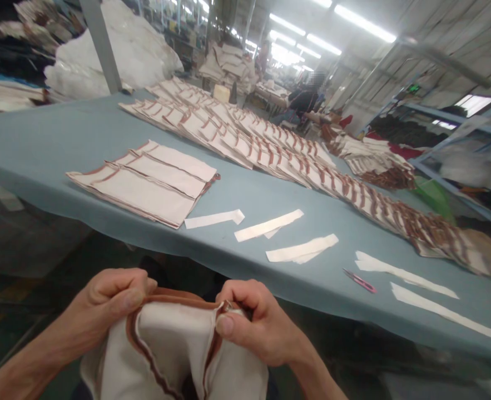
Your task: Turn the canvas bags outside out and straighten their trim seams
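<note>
My left hand (112, 303) and my right hand (249, 322) both grip a cream fabric piece with brown trim (174, 344), held below the near edge of the blue-grey table (53, 144). Each hand is closed, fingers curled over the piece's top edge, thumbs pressing on the cloth. The fabric bunches and folds between the two hands. On the table ahead lies a small stack of flat cream pieces with brown edges (145, 180).
Several white paper strips (270, 225) lie near the table's front edge, with small pink snips (360, 281) to the right. A long overlapping row of trimmed pieces (270, 150) runs along the far side. A person (306, 97) sits beyond. Metal shelving (457, 161) stands at right.
</note>
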### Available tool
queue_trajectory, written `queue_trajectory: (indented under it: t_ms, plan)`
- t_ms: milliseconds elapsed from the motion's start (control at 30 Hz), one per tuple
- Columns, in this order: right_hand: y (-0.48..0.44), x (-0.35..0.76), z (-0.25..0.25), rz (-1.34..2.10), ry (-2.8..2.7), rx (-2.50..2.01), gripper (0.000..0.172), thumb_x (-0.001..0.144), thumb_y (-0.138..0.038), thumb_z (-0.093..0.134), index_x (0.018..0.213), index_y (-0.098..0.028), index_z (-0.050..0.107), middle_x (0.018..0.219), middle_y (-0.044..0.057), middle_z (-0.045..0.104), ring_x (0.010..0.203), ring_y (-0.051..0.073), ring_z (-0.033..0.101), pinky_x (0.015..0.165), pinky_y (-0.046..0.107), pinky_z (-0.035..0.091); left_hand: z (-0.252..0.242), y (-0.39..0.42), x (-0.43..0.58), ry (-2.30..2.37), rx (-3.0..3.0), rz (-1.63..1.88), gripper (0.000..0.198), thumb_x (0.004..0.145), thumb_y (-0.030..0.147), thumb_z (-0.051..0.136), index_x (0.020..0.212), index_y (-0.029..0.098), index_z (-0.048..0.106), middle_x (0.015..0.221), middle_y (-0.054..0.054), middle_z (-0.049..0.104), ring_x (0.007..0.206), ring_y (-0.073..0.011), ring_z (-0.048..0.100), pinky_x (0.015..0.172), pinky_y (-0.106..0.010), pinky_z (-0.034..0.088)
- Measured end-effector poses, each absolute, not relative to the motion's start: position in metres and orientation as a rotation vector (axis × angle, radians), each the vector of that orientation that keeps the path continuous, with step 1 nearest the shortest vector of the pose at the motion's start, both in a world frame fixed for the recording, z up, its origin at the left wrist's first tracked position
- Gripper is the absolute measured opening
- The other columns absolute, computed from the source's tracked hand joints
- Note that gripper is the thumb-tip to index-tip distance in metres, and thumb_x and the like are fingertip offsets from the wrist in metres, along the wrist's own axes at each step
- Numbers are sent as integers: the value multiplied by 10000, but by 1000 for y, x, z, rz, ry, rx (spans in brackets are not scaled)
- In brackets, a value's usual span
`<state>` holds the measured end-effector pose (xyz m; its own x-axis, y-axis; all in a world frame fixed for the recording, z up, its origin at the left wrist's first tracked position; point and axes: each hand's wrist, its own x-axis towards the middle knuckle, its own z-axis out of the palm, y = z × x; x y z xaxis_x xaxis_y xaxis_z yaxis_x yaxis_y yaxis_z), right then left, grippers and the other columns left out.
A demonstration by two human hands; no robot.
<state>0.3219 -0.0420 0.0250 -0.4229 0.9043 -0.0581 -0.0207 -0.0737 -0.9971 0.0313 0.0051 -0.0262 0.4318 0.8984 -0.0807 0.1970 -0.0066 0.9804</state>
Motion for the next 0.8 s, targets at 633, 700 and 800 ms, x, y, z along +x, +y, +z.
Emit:
queue_trajectory:
  t_ms: [633,700,800]
  plan:
    - [-63,317,31,1118,-1768,-1060,190,956,-267,736,852,-245,578,706,-89,500,584,98,387,545,238,294,46,10,77,503,2167,629,242,1011,85,618,913,270,740,739,110,688,632,-84,577,658,-153,450]
    - [-62,318,27,1036,-1778,-1033,174,955,-251,727,853,-242,586,733,-79,530,613,103,427,592,241,342,46,10,80,509,2183,648,248,995,77,600,887,263,723,721,109,667,617,-76,572,639,-150,437]
    - [-60,320,22,959,-1793,-991,192,970,-237,716,845,-243,571,736,-81,528,623,105,424,623,244,362,47,9,83,534,2245,681,251,986,63,580,913,260,716,742,102,671,632,-73,595,636,-152,432]
